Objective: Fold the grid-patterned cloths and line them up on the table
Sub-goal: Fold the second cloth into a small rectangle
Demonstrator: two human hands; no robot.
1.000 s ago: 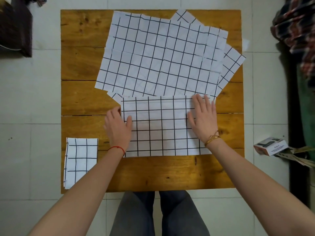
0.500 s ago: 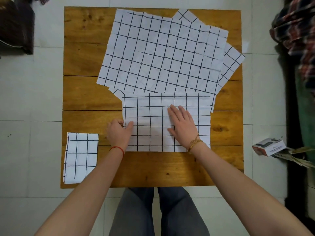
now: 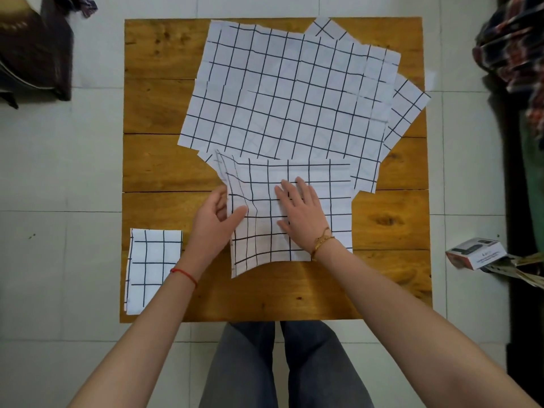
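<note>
1. Lifted since half a second ago, the left edge of the half-folded cloth (image 3: 297,213) now curls up off the table (image 3: 159,160) where before it lay flat; the right hand has stayed pressed on its middle.
2. Left hand (image 3: 216,222): its fingers (image 3: 220,198) are tucked behind the raised edge and the thumb lies on the cloth's upper face, so the edge is pinched between them.
3. Right hand (image 3: 300,213): fingers straight and spread, palm down, flat on the cloth just right of the raised part; it grasps nothing.
4. That cloth sits in the near middle of the table, its far edge overlapping the pile of unfolded cloths (image 3: 291,92). It is a wide rectangle with its long axis running left to right across the table. The right half lies flat and square to the table edge; the left part bows, so the grid lines bend there and the near left corner dips toward the person.
5. A folded cloth (image 3: 153,269) lies at the near left corner of the table, long axis pointing away from the person, well apart from both hands.
6. The unfolded pile covers the far half of the table, turned slightly clockwise, with corners of lower sheets showing at its right side.
7. A small box (image 3: 477,253) lies on the floor to the right.
</note>
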